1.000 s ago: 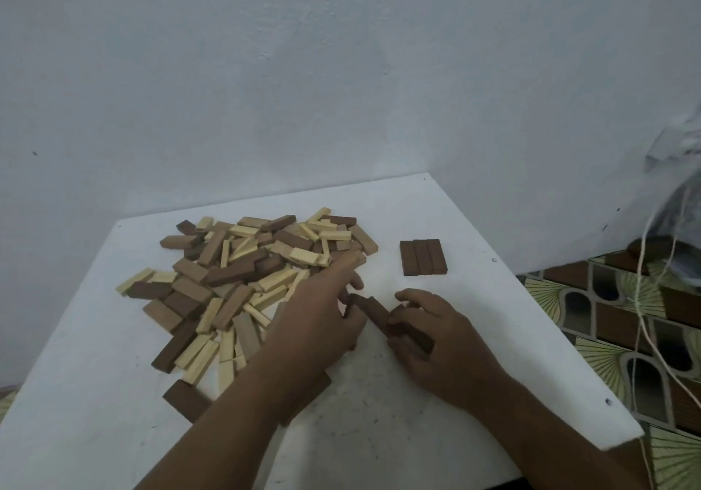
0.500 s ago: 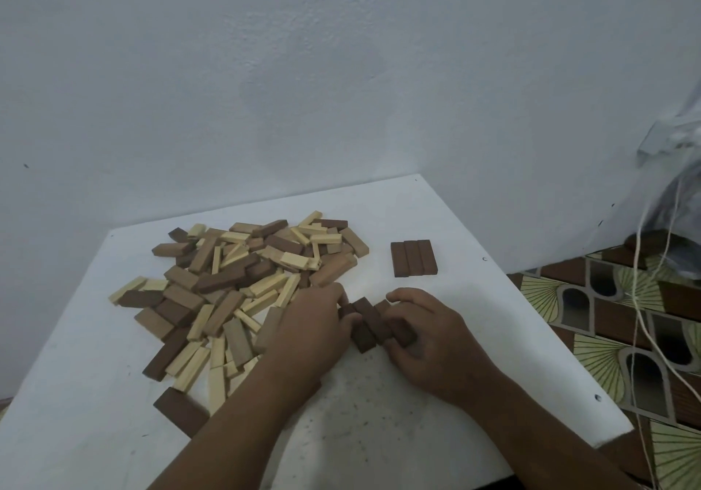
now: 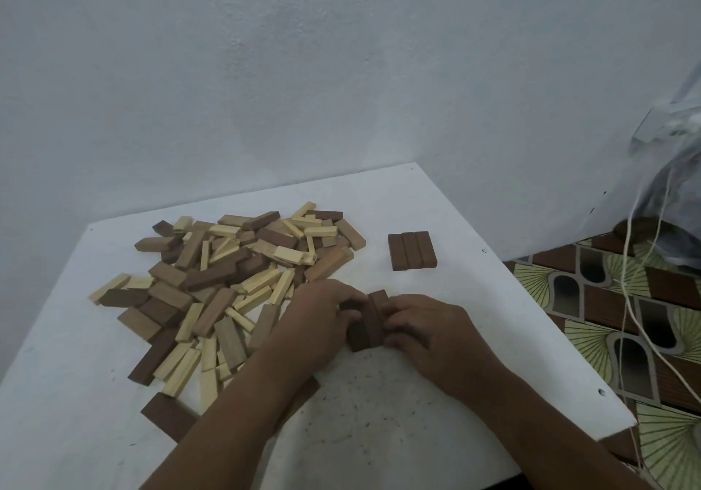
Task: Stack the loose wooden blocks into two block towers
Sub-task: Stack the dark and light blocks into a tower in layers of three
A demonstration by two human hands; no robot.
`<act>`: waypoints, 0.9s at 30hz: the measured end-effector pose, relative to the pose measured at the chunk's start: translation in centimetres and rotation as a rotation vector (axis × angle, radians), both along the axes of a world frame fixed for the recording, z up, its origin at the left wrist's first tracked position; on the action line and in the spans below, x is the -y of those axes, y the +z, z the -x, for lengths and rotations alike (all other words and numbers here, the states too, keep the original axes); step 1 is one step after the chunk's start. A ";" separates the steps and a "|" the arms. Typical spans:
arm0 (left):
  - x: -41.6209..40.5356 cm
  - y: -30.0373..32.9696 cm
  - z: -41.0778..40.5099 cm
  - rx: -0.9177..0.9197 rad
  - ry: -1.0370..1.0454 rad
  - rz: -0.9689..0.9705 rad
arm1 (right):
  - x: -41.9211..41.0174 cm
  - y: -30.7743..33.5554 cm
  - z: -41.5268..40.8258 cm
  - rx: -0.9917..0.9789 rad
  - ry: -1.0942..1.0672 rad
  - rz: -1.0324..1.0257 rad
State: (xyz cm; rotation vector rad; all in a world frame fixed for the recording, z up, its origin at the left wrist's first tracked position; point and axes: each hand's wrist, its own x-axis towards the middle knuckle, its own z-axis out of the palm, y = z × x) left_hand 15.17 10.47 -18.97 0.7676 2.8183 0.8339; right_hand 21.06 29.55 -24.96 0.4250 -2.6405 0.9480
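Observation:
A heap of loose light and dark wooden blocks (image 3: 227, 277) lies on the left half of the white table (image 3: 379, 413). Three dark brown blocks (image 3: 411, 250) lie flat side by side as a row at the back right. In front of the heap, my left hand (image 3: 318, 319) and my right hand (image 3: 428, 326) press from both sides on a small group of dark brown blocks (image 3: 370, 322) that stands on the table. The fingers of both hands curl round these blocks and hide part of them.
One dark block (image 3: 167, 415) lies apart near the table's front left. The table's right edge (image 3: 550, 322) drops to a patterned floor (image 3: 626, 300) with white cords (image 3: 637, 319) and a plastic bag (image 3: 675, 193). A white wall stands behind.
The slanted dark blocks between my hands have been pushed together into a straight, tight group. Both hands have closed in on them from the sides.

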 end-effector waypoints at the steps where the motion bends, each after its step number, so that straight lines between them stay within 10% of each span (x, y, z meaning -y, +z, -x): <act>1: 0.0 -0.1 0.0 -0.002 0.002 -0.008 | 0.0 0.0 0.0 -0.002 -0.006 -0.008; 27: 0.5 0.9 2.9 0.093 -0.351 0.180 | 1.6 1.1 -0.3 0.069 -0.139 -0.011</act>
